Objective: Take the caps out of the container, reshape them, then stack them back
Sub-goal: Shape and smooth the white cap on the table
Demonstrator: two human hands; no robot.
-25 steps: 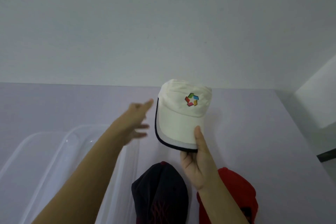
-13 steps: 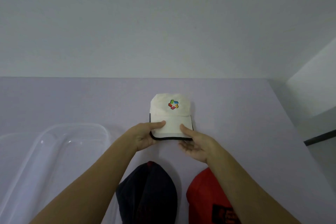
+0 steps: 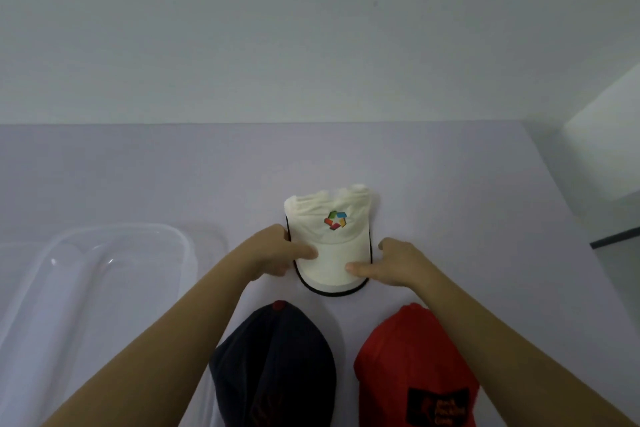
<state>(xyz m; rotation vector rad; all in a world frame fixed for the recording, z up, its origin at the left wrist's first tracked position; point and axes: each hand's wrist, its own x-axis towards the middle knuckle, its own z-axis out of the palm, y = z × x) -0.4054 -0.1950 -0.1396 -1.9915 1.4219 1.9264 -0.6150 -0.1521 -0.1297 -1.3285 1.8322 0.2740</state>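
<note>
Cream fabric cap with a multicoloured logo and a dark-edged brim: lies on the pale lilac table, centre of view, crown away from the person, brim toward them. Back of the crown looks rumpled and sunken.

Left hand: thumb laid on top of the brim's left side, fingers curled at its edge, so it grips the brim. Right hand: same on the right side, thumb on the brim, fingers curled just beside the edge. Both hands hold this cap by the brim.

Nearer the person, side by side and apart from each other: dark navy cap with a red top button on the left, red cap with a dark patch on the right. Both on the table, untouched.

Clear plastic container: left of the caps, near the left forearm.

Progress, as judged: all three visible caps are out of the container, so removal looks done. Reshaping is under way on the cream cap. Whether the navy and red ones are already shaped, cannot tell. Stacking back is not yet begun.
</note>
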